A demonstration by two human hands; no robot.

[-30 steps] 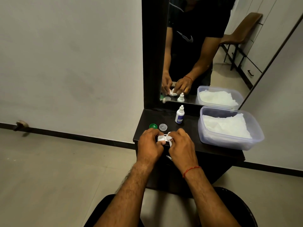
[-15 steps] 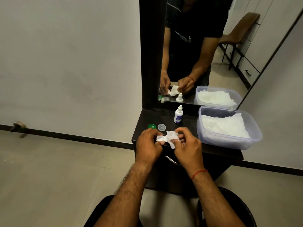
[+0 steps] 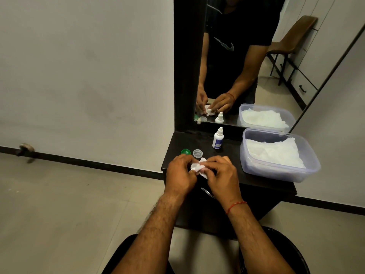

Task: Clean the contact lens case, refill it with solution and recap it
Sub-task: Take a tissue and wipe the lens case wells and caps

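The fingertips of both hands meet just above the front edge of the vanity top (image 3: 195,141), a dark surface. The left hand (image 3: 180,173) has its fingers curled and grips the white contact lens case (image 3: 194,166) from the left. Only a small flat part of the case shows between thumb and fingers. The right hand (image 3: 222,175), fingers also curled, pinches a crumpled white tissue (image 3: 202,161) and holds it against the case. The line where tissue ends and case begins cannot be told with certainty. A red thread (image 3: 236,205) circles the right wrist.

Just beyond the left hand's knuckles two loose caps lie on the vanity top. The green cap (image 3: 185,151) sits at the left edge and the clear cap (image 3: 198,153) lies just beside it on the right. Both are apart from the case. Farther back, near the base of the mirror (image 3: 237,66), a small white solution bottle (image 3: 217,138) stands upright with its nozzle cap on. It is well apart from both hands.

At the right of the vanity top stands a translucent plastic container (image 3: 276,174) without a lid, holding a layer of white tissues (image 3: 274,153). Below the hands a metal drawer handle (image 3: 206,191) shows on the cabinet front. The mirror repeats the hands, caps, bottle and container, and shows a brown chair (image 3: 296,34) behind the person.
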